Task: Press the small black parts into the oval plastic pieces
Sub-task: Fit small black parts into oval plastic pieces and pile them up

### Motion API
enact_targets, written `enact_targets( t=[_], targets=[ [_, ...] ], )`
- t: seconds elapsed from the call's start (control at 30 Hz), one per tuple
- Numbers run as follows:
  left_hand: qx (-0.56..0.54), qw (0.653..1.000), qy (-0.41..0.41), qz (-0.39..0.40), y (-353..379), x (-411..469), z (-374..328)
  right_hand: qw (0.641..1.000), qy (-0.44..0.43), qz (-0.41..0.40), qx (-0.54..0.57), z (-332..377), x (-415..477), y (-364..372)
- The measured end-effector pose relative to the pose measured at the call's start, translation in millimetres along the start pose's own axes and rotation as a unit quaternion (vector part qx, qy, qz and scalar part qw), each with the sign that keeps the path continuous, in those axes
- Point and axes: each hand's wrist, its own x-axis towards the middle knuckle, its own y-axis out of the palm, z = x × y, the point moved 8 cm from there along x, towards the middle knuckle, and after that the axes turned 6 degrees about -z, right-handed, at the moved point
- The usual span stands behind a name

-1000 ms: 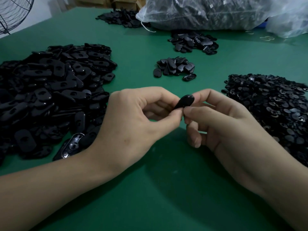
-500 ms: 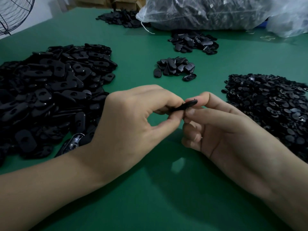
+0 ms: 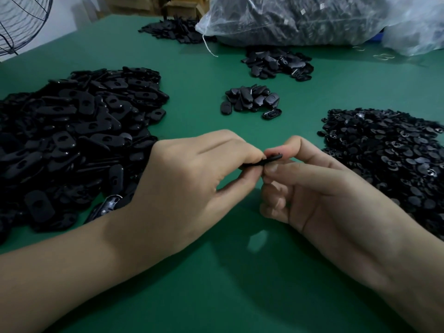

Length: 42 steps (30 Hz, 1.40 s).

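Oval piece (image 3: 264, 161) now edge-on between both hands above table (image 3: 216, 289); second ago broad face showed. Left hand (image 3: 192, 179) pinches one end, thumb and forefinger tight. Right hand (image 3: 319, 193) pinches other end, remaining fingers curled. Likely pressing stroke under way; small part hidden, seating unconfirmed.

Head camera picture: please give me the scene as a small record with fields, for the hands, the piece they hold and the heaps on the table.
left hand: pinches one end of the oval piece
right hand: pinches its other end
oval piece: black, seen edge-on, held above the table
fitted yet: cannot tell
heap of oval pieces: large, left of the hands
heap of small parts: right of the hands
small heap: beyond the hands, mid-table
table: green
bag: clear plastic, far side, holds dark parts
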Motion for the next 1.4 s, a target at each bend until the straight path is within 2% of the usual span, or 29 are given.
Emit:
enact_targets(
  t=[0.13, 0.2, 0.3, 0.4, 0.5, 0.57, 0.7, 0.8, 0.83, 0.87, 0.9, 0.97, 1.03, 1.1, 1.17, 1.33, 1.4],
  targets=[
    [-0.022, 0.997, -0.066, 0.014, 6.6, 0.4, 19.4, 0.991, -0.082, -0.024, -0.100, 13.1, -2.5, -3.3],
    [-0.048, 0.995, -0.086, 0.020, 10.0, 1.1, 21.2, 0.975, -0.136, -0.039, -0.170, 22.2, -4.9, -3.7],
    [-0.114, 0.980, -0.160, 0.033, 12.7, -2.8, 31.1, 0.940, -0.198, -0.054, -0.271, 30.8, -8.2, -1.2],
    [-0.179, 0.951, -0.244, 0.062, 22.6, -10.1, 42.8, 0.915, -0.217, -0.064, -0.334, 33.4, -8.1, -1.6],
    [-0.232, 0.922, -0.299, 0.088, 33.5, -14.6, 49.9, 0.913, -0.202, -0.086, -0.343, 33.8, -4.7, -8.1],
    [-0.229, 0.928, -0.276, 0.102, 35.0, -9.5, 49.5, 0.926, -0.177, -0.104, -0.315, 33.5, -3.1, -14.1],
    [-0.205, 0.947, -0.180, 0.170, 38.0, 3.2, 41.1, 0.949, -0.139, -0.110, -0.262, 32.9, -1.5, -19.4],
    [-0.199, 0.949, -0.179, 0.169, 38.5, 11.1, 45.1, 0.951, -0.118, -0.108, -0.263, 33.8, -0.3, -18.9],
    [-0.194, 0.948, -0.186, 0.170, 39.1, 13.8, 48.8, 0.941, -0.130, -0.117, -0.289, 39.5, 0.0, -20.3],
    [-0.183, 0.949, -0.191, 0.170, 39.0, 17.6, 54.2, 0.915, -0.160, -0.138, -0.343, 49.9, 0.0, -24.6],
    [-0.165, 0.953, -0.191, 0.168, 38.9, 22.9, 61.2, 0.871, -0.199, -0.169, -0.415, 63.6, -0.6, -31.0],
    [-0.107, 0.965, -0.174, 0.166, 43.3, 38.5, 76.1, 0.755, -0.262, -0.233, -0.554, 90.7, -4.1, -44.0],
    [-0.042, 0.968, -0.175, 0.172, 58.6, 54.9, 96.3, 0.666, -0.264, -0.259, -0.648, 100.7, -4.1, -51.8],
    [0.004, 0.961, -0.210, 0.183, 80.4, 66.8, 120.9, 0.608, -0.223, -0.250, -0.720, 93.7, 1.2, -55.8],
    [0.031, 0.949, -0.251, 0.188, 101.2, 71.6, 142.3, 0.572, -0.179, -0.231, -0.766, 82.1, 4.9, -55.6],
    [0.052, 0.924, -0.326, 0.192, 128.0, 63.0, 171.8, 0.530, -0.148, -0.220, -0.806, 77.6, 5.2, -55.6],
    [0.046, 0.923, -0.334, 0.188, 130.6, 61.8, 173.7, 0.526, -0.149, -0.223, -0.807, 77.5, 5.8, -56.5]
  ],
)
